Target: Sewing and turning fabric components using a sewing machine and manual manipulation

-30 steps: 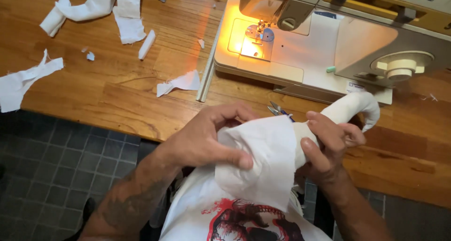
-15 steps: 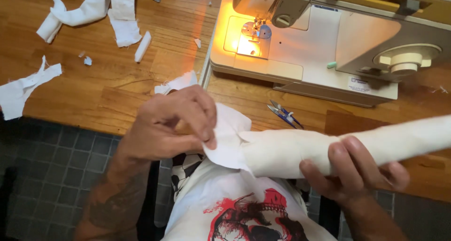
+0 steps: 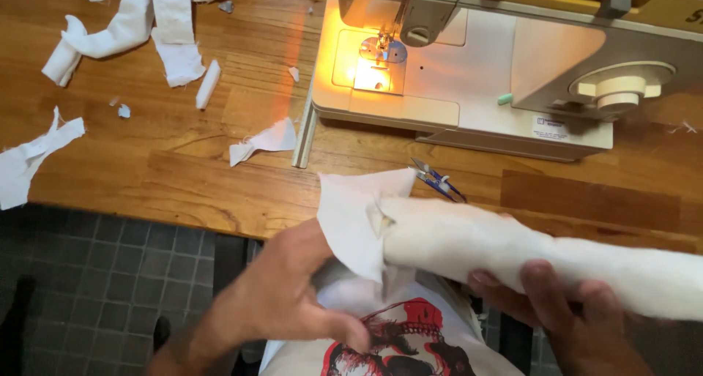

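A wooden surface (image 3: 220, 185) carries one lit sewing machine (image 3: 505, 68), one small pair of snips (image 3: 438, 182) and several white scraps (image 3: 267, 140). The left hand (image 3: 293, 295) pinches the fabric flap (image 3: 359, 215); the right hand (image 3: 571, 310) cups one stuffed white tube (image 3: 542, 255) from beneath, near the surface's front edge.

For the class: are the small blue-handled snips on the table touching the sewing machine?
Apart. The head view shows the snips lying on the wooden table in front of the sewing machine, with a strip of bare wood plainly visible between them.
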